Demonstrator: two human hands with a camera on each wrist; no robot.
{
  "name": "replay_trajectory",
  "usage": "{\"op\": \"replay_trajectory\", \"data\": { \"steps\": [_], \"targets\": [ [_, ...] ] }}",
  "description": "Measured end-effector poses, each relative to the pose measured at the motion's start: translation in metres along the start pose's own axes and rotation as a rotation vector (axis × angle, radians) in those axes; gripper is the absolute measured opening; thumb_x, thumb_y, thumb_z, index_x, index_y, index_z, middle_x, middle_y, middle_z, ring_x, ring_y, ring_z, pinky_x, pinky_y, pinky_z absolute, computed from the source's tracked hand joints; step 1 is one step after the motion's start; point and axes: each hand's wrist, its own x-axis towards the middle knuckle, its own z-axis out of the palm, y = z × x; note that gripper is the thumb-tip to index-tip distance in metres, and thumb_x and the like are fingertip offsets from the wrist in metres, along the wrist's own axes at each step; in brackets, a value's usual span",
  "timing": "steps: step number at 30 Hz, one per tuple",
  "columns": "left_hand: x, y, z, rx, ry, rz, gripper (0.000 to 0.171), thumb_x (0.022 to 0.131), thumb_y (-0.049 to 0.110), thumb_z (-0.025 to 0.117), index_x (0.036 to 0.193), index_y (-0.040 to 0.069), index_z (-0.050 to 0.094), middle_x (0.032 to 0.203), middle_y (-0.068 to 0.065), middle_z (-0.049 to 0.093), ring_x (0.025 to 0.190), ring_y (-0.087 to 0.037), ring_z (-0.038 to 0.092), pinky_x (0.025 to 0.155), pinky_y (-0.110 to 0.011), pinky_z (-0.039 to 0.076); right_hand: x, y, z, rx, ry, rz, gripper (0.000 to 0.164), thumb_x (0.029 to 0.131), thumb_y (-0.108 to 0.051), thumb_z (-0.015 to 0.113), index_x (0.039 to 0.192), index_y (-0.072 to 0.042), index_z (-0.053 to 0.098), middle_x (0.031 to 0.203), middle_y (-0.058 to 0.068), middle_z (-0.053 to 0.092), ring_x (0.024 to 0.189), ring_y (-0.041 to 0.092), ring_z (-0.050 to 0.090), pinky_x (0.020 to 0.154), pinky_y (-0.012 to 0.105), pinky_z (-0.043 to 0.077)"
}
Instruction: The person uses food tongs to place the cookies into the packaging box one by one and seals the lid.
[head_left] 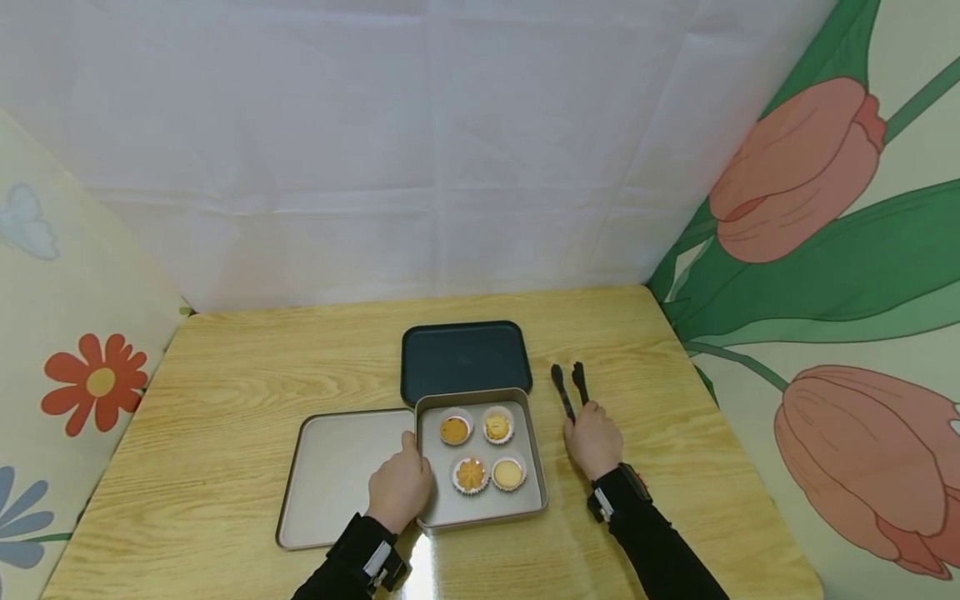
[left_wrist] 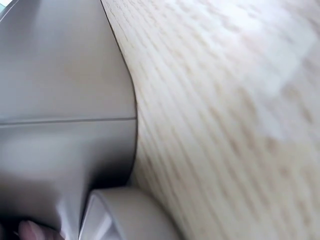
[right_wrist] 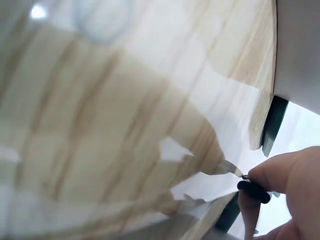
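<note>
My left hand (head_left: 401,483) grips the left wall of a square, deep metal baking pan (head_left: 442,498). Inside the pan sit several small tarts in pleated paper cups, among them a flower-topped one (head_left: 470,474) and a pale smooth one (head_left: 508,474). Only a fingertip (left_wrist: 31,231) shows in the left wrist view, beside the pan's rounded corner (left_wrist: 135,212). To the pan's right, my right hand (head_left: 595,440) holds black-tipped tongs (head_left: 559,385) by the handles, their two tips spread and pointing away from me over the table. Thumb and finger pinch the tongs in the right wrist view.
A shallow metal tray or lid (head_left: 341,467) lies flat just left of the pan, partly behind my left hand. Behind the pan is a dark blue-green tray (head_left: 465,360). Everything stands on a wooden table (head_left: 240,375), with a white cloth (head_left: 322,150) hanging behind it.
</note>
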Motion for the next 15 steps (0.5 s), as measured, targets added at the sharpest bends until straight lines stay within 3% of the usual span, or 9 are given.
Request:
{"op": "replay_trajectory", "data": {
  "steps": [7,15],
  "targets": [
    [0.000,-0.003,0.001,-0.068,0.027,-0.003,0.029,0.090,0.019,0.040,0.108,-0.003,0.043,0.061,-0.012,0.055,0.050,-0.025,0.053,0.042,-0.039,0.035,-0.001,0.001,0.000,0.025,0.006,-0.002,0.039,0.082,-0.025,0.063,0.089,0.012,0.052,0.068,0.016,0.051,0.053,0.031,0.056,0.042,0.039,0.041],
    [-0.009,-0.012,0.002,-0.226,0.093,0.017,0.044,0.099,0.033,0.031,0.117,-0.005,0.044,0.080,-0.022,0.063,0.068,-0.033,0.062,0.053,-0.043,0.043,-0.003,0.002,0.000,0.005,0.029,-0.016,0.045,0.081,-0.026,0.064,0.094,0.015,0.052,0.071,0.019,0.052,0.053,0.031,0.056,0.042,0.039,0.041]
  ]
}}
